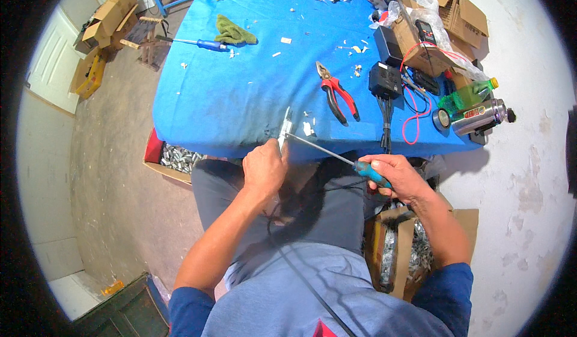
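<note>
My left hand (263, 167) grips a small silver metal part (284, 126) and holds it upright against the near edge of the blue table (228, 96). A blue-handled screwdriver (336, 155) is in my right hand (393, 177); its long shaft slants up and left, with the tip resting on the metal part. Both hands hover over my lap, just in front of the table edge.
Red-handled pliers (336, 93), black power adapters (386, 79) with cables, a green bottle (466, 96), a steel flask (484, 116), green rags (234, 33) and a second screwdriver (201, 43) lie on the table. Cardboard boxes of metal parts stand by my right knee (399, 253) and under the table's left side (180, 156).
</note>
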Available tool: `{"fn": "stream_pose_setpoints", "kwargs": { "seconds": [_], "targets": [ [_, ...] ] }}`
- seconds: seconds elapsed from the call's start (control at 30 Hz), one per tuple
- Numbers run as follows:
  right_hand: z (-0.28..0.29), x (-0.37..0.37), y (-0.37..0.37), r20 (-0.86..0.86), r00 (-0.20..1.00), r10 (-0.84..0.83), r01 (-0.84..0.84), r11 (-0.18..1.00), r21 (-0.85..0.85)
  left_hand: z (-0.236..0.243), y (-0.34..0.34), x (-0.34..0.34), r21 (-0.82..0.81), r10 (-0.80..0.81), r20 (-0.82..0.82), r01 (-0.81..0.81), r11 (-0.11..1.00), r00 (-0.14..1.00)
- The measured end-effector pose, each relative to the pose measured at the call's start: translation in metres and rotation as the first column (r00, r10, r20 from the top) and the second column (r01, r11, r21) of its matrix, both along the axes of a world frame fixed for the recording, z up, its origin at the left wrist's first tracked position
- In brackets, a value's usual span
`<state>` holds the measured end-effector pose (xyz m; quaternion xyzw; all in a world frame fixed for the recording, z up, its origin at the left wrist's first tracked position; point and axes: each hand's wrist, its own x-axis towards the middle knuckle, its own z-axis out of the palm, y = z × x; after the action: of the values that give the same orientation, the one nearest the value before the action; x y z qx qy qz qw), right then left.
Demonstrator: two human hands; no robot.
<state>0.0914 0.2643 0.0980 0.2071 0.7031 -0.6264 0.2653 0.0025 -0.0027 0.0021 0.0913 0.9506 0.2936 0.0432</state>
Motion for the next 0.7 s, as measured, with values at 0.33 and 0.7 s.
{"fn": "stream_pose_setpoints", "kwargs": {
  "seconds": [0.33,0.7],
  "targets": [
    [-0.019,0.029,-0.013,-0.272,0.96,0.061,0.015,0.964,0.267,-0.003,-0.005,-0.002,0.001,0.007,-0.014,-0.007,1.0,1.0],
    [0.005,0.033,-0.021,-0.301,0.927,0.225,-0.108,0.926,0.361,-0.004,-0.005,0.0,0.055,0.022,-0.033,-0.02,0.998,0.999]
  ]
}}
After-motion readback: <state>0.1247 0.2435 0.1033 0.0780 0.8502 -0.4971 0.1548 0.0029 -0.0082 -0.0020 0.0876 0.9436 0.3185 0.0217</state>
